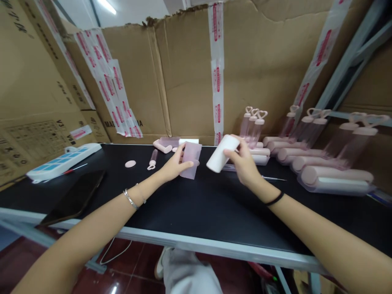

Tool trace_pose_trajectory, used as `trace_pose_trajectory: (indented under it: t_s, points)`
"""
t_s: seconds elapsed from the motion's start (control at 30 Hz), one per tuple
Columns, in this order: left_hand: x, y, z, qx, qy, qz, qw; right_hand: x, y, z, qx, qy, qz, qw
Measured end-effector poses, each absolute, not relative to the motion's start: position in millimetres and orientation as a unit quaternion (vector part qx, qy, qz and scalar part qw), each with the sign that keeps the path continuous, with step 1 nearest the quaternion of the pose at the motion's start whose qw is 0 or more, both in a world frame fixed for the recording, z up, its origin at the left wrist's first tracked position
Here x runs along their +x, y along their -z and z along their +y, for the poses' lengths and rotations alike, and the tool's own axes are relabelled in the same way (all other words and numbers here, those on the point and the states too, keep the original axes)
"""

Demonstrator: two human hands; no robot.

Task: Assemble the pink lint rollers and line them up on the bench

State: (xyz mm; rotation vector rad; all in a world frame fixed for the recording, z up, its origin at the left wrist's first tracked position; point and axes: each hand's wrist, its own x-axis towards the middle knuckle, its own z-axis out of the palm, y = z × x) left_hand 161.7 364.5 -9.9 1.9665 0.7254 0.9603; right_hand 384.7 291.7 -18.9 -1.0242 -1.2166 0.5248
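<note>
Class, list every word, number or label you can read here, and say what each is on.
"MA…NA" on the back box, its middle hidden under tape.
"V3" on the left box.
Red print on the tape: too blurred to read.
White roll, pink cover: no text seen.

- pink cover (190, 160): see-through, boxy sleeve, held about upright in the left hand (173, 165), low over the black table (196, 212).
- white roll (222, 153): plain cylinder, probably a lint-roller refill, tilted, gripped in the right hand (245, 164), just beside the cover.
</note>
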Motion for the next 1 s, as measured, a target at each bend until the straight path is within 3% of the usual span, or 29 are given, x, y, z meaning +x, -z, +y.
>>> trace_pose_trajectory:
  t_s: [0.13, 0.27, 0.37, 0.63, 0.8, 0.9, 1.0]
  points:
    - [145.9, -0.6, 366.5, 0.887, -0.274, 0.353, 0.114, 397.3, 17.6, 295.4, -0.488, -0.163, -0.511, 0.689]
    - [143.0, -12.8, 353.8, 0.9, -0.132, 0.415, 0.007, 395.4, 23.2, 295.5, -0.502, -0.159, -0.529, 0.665]
    - [133.2, -21.9, 356.2, 0.884, -0.113, 0.449, -0.066, 390.8, 24.7, 293.2, -0.517, -0.17, -0.531, 0.65]
    - [73.1, -35.6, 412.4, 0.817, -0.18, 0.542, -0.084, 392.3, 11.6, 290.3, -0.511, -0.16, -0.511, 0.672]
    - [78.5, -34.3, 418.2, 0.814, -0.288, 0.493, -0.106, 388.4, 14.2, 289.7, -0.485, -0.192, -0.548, 0.653]
    - [69.3, -32.0, 425.1, 0.781, -0.27, 0.551, -0.118, 385.4, 17.2, 288.1, -0.472, -0.21, -0.569, 0.64]
    - [46.5, -25.0, 441.3, 0.751, -0.169, 0.637, -0.049, 386.5, 17.7, 288.6, -0.474, -0.207, -0.561, 0.647]
